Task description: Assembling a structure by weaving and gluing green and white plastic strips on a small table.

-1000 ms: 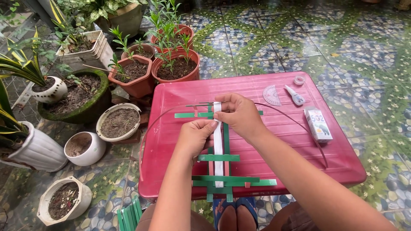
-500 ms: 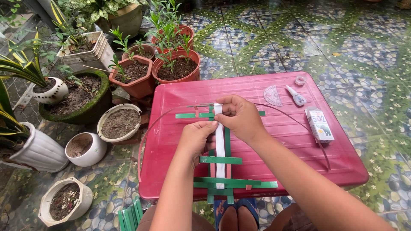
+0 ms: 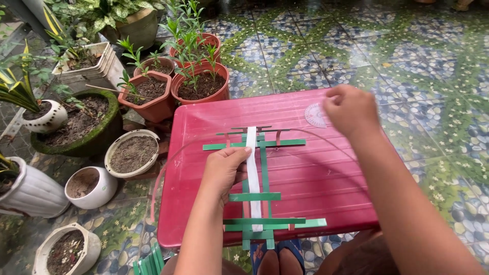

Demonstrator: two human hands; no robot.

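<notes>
A woven lattice of green paper strips (image 3: 265, 196) with one white strip (image 3: 252, 173) running down its middle lies on a red plastic table (image 3: 204, 122). My left hand (image 3: 224, 170) rests flat on the left side of the lattice, fingers against the white strip, pinning it down. My right hand (image 3: 350, 109) is raised over the table's far right corner, fingers curled, back toward me; whether it grips anything is hidden. A clear protractor (image 3: 315, 116) lies just left of that hand. A thin curved wire (image 3: 175, 153) arcs across the table.
Several potted plants and soil-filled pots crowd the left: terracotta pots (image 3: 201, 86), a white bowl pot (image 3: 133, 153), a white cup-shaped pot (image 3: 91, 186). Spare green strips (image 3: 150, 262) lie on the patterned tiled floor below the table's near left corner. My feet (image 3: 275, 257) show under the table.
My right hand has left the top of the white strip and moved right and away to the table's far right corner, covering the items there. My left hand stays on the lattice.
</notes>
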